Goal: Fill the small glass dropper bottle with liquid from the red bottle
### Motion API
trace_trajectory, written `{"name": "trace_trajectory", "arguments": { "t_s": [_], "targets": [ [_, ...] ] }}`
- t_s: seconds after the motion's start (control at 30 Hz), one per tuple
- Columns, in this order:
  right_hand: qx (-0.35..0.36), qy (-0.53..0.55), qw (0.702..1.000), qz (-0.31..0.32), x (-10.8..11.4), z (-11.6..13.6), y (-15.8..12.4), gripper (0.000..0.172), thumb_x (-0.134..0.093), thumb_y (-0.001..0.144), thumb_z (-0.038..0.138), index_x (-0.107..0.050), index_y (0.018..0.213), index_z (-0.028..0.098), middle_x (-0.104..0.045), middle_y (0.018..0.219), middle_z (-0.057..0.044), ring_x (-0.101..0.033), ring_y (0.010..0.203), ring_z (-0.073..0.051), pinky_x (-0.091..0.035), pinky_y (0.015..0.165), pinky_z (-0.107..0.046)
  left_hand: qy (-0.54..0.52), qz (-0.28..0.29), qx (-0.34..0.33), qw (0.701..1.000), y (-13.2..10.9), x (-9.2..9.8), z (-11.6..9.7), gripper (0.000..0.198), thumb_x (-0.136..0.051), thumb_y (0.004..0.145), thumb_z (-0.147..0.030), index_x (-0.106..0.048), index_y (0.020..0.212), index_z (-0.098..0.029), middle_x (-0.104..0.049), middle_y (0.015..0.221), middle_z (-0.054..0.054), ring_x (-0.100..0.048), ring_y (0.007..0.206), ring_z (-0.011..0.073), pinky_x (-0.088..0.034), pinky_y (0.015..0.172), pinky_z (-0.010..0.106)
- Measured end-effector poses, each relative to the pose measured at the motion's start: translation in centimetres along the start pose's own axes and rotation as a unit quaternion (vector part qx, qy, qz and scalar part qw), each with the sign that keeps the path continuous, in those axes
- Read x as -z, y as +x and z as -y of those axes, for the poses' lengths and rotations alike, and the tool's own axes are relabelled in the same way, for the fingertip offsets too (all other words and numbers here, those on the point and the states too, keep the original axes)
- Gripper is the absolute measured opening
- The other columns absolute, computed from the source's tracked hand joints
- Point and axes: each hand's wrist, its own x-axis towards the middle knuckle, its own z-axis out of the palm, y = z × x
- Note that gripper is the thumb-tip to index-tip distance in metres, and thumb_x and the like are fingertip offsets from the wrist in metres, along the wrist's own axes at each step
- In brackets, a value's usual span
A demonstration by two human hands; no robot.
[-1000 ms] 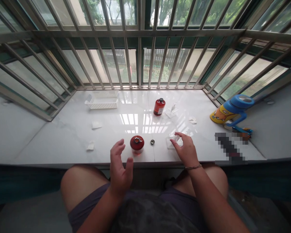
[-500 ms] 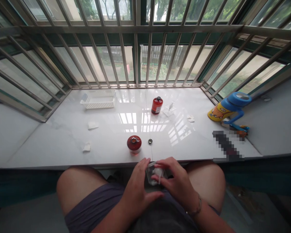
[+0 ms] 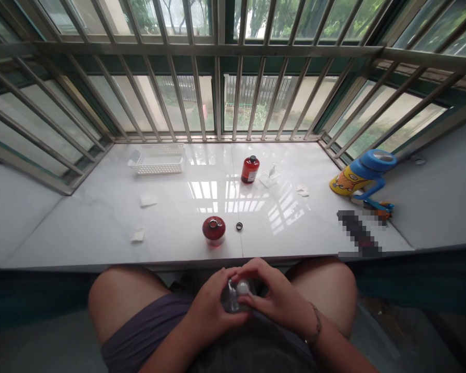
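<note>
A small clear plastic container (image 3: 230, 300) is held over my lap, just off the counter's front edge. My left hand (image 3: 209, 303) wraps round its left side, fingers at the top and thumb below. From the right, my right hand (image 3: 272, 290) curls over it, with thumb and fingers closed about a white round-topped piece (image 3: 243, 287) at the container. Fingers hide the lower part of this piece, so its kind cannot be made out. Closest on the counter is a squat red bottle (image 3: 214, 231) with its neck uncapped, beside a small black ring (image 3: 239, 226).
A capped red bottle (image 3: 250, 170) stands farther back beside a clear tray-like piece (image 3: 271, 176). White scraps (image 3: 148, 200) lie about. At the back left sits a white basket (image 3: 159, 165); at right, a blue-and-yellow flask (image 3: 359, 173). Metal bars (image 3: 217, 49) line the window.
Both hands have drawn slightly lower and closer together with the container. My left thumb has closed in under it. The view has shifted slightly; the things on the counter look unmoved.
</note>
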Motion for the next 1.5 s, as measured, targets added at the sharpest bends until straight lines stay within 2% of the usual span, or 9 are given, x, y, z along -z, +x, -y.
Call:
{"name": "trace_trajectory", "arguments": {
  "t_s": [0.17,0.37,0.63,0.77,0.9,1.1,1.27,1.37,1.5],
  "targets": [
    [-0.022,-0.043,0.996,-0.074,-0.4,-1.0,0.3,0.061,-0.093,0.082,0.032,-0.062,0.134,0.028,-0.07,0.116,-0.004,-0.068,0.108,-0.023,-0.056,0.098,-0.038,0.02,-0.054,0.012,0.998,-0.2,0.3,0.3,0.082,-0.096,0.067,-0.022,-0.066,0.142,-0.027,-0.072,0.139,0.009,-0.071,0.127,0.0331,-0.059,0.113,0.048],
    [-0.02,-0.062,0.991,-0.115,-0.4,-1.7,-0.4,0.045,-0.069,0.099,0.026,-0.053,0.141,0.029,-0.072,0.112,-0.003,-0.071,0.106,-0.022,-0.057,0.101,-0.042,0.034,-0.102,0.009,0.994,-0.7,0.5,1.1,0.082,-0.098,0.069,-0.025,-0.064,0.144,-0.028,-0.073,0.138,0.009,-0.072,0.126,0.0338,-0.061,0.111,0.052],
    [0.022,0.017,0.999,-0.046,-1.7,-0.4,-0.5,0.075,-0.074,0.093,0.019,-0.037,0.157,0.034,-0.072,0.135,-0.006,-0.067,0.132,-0.023,-0.051,0.12,-0.043,0.046,-0.115,0.006,0.992,-0.3,-0.1,0.9,0.083,-0.088,0.07,-0.018,-0.06,0.147,-0.027,-0.072,0.139,0.009,-0.071,0.126,0.0331,-0.06,0.111,0.051],
    [0.022,-0.006,0.999,-0.044,-2.0,-0.5,-0.5,0.087,-0.081,0.089,0.023,-0.034,0.161,0.032,-0.059,0.155,-0.012,-0.058,0.145,-0.028,-0.047,0.125,-0.048,0.03,-0.103,0.01,0.994,0.1,-0.2,0.6,0.093,-0.09,0.071,-0.023,-0.051,0.155,-0.026,-0.07,0.142,0.01,-0.069,0.129,0.0331,-0.057,0.114,0.05],
    [-0.002,-0.02,0.994,-0.11,-2.3,-1.0,-0.7,0.086,-0.083,0.088,0.028,-0.035,0.159,0.029,-0.062,0.143,-0.013,-0.063,0.136,-0.029,-0.05,0.121,-0.05,0.017,-0.104,0.023,0.994,0.5,-0.2,0.4,0.099,-0.092,0.074,-0.028,-0.044,0.16,-0.025,-0.071,0.141,0.011,-0.07,0.128,0.0331,-0.057,0.114,0.051],
    [-0.014,0.028,0.997,-0.073,-2.7,-1.2,-1.0,0.099,-0.084,0.087,0.026,-0.024,0.164,0.032,-0.06,0.15,-0.014,-0.057,0.146,-0.031,-0.044,0.126,-0.054,0.016,-0.117,0.024,0.993,0.8,-0.5,0.2,0.099,-0.098,0.072,-0.031,-0.048,0.157,-0.026,-0.072,0.139,0.011,-0.07,0.128,0.0332,-0.056,0.114,0.051],
    [-0.025,0.022,0.99,-0.136,-3.0,-1.3,-0.9,0.093,-0.082,0.089,0.026,-0.025,0.162,0.032,-0.063,0.141,-0.012,-0.059,0.142,-0.03,-0.042,0.127,-0.055,0.039,-0.122,-0.011,0.992,0.7,-0.7,0.3,0.097,-0.093,0.076,-0.034,-0.045,0.159,-0.027,-0.072,0.139,0.009,-0.071,0.126,0.0317,-0.059,0.11,0.048],
    [-0.004,0.024,0.995,-0.092,-2.8,-1.1,-0.8,0.096,-0.081,0.09,0.027,-0.02,0.164,0.033,-0.067,0.139,-0.011,-0.05,0.152,-0.03,-0.036,0.13,-0.059,0.047,-0.123,-0.016,0.991,0.7,-0.7,0.5,0.098,-0.095,0.075,-0.035,-0.045,0.159,-0.026,-0.07,0.142,0.011,-0.069,0.129,0.0337,-0.058,0.112,0.05],
    [-0.022,-0.007,0.994,-0.108,-2.9,-1.1,-0.8,0.097,-0.083,0.088,0.03,-0.024,0.165,0.034,-0.058,0.152,-0.013,-0.055,0.147,-0.031,-0.044,0.125,-0.055,0.041,-0.113,-0.016,0.993,0.6,-0.8,0.6,0.098,-0.092,0.077,-0.03,-0.041,0.16,-0.028,-0.069,0.143,0.01,-0.069,0.13,0.0328,-0.058,0.113,0.051]
  ]
}}
